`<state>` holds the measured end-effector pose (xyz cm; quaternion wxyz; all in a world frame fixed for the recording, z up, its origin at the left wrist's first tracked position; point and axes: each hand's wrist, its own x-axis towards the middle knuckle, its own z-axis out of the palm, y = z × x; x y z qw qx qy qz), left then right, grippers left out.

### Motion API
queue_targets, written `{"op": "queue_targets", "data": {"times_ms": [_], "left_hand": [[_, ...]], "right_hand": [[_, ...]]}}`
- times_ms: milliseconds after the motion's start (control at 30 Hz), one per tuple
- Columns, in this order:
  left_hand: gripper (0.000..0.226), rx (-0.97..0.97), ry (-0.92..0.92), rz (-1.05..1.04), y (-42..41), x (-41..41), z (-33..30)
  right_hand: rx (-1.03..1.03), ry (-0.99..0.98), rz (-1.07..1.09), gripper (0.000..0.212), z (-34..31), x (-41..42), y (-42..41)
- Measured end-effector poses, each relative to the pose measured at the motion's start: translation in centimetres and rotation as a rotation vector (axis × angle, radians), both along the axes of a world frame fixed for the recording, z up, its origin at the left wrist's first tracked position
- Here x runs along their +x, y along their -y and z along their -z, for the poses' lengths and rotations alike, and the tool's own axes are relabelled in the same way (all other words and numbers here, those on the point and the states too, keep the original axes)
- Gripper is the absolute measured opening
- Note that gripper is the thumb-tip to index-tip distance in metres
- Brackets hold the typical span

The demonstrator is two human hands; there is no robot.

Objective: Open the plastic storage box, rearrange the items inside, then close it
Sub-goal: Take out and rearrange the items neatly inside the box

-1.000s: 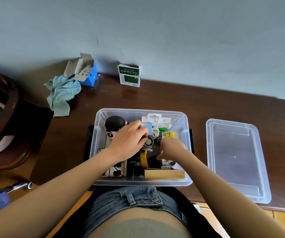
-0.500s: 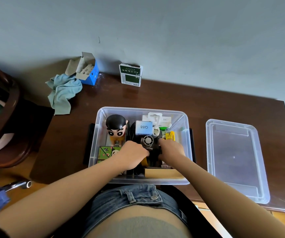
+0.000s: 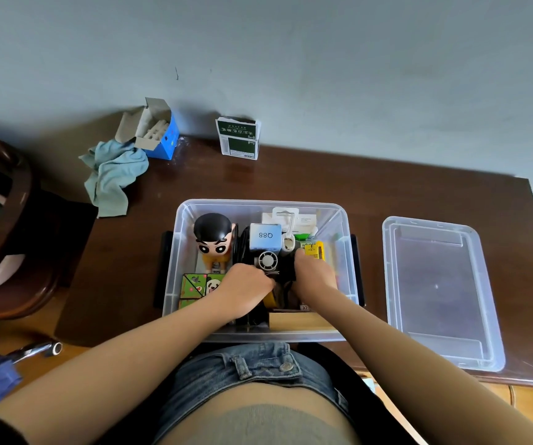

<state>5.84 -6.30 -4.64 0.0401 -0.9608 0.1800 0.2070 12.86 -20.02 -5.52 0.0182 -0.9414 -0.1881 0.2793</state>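
The clear plastic storage box (image 3: 258, 203) stands open at the table's near edge. Its lid (image 3: 435, 290) lies flat to the right. Inside are a black-haired cartoon figurine (image 3: 213, 239), a blue box marked Q88 (image 3: 265, 236), a small round fan (image 3: 267, 261), green picture cubes (image 3: 196, 285), a yellow item (image 3: 314, 250), a white package (image 3: 286, 218) and a brown box (image 3: 297, 319). My left hand (image 3: 245, 289) is curled just below the fan. My right hand (image 3: 314, 274) is curled over dark items beside it. The fingertips of both hands are hidden among the dark clutter.
A blue-green cloth (image 3: 111, 175) and an open blue carton (image 3: 159, 133) lie at the table's far left, with a green and white packet (image 3: 239, 138) against the wall. A dark wooden chair (image 3: 5, 220) stands to the left. My lap presses against the box's near side.
My left hand left the blue box at the back and dropped to the box's middle, uncovering the figurine. My right hand shifted slightly. Both hands now meet below the fan.
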Motion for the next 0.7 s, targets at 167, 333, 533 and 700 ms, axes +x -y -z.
{"op": "queue_targets", "data": {"times_ms": [167, 333, 533, 700], "left_hand": [[0.034, -0.011, 0.011, 0.0, 0.0, -0.1, -0.2], [0.029, -0.033, -0.007, -0.047, 0.1, 0.0, -0.3], [0.019, -0.147, -0.027, -0.166, 0.3, 0.7, -0.3], [0.024, -0.392, -0.089, -0.356, 0.5, 0.5, -0.7]], "right_hand": [[0.026, -0.04, 0.051, 0.022, -0.4, 0.2, 0.0], [0.028, -0.213, 0.015, 0.025, -2.1, 1.2, 1.2], [0.184, -0.304, 0.021, 0.03, -3.4, 0.4, 2.3], [0.171, -0.224, -0.079, 0.039, -3.3, -0.2, 1.7]]}}
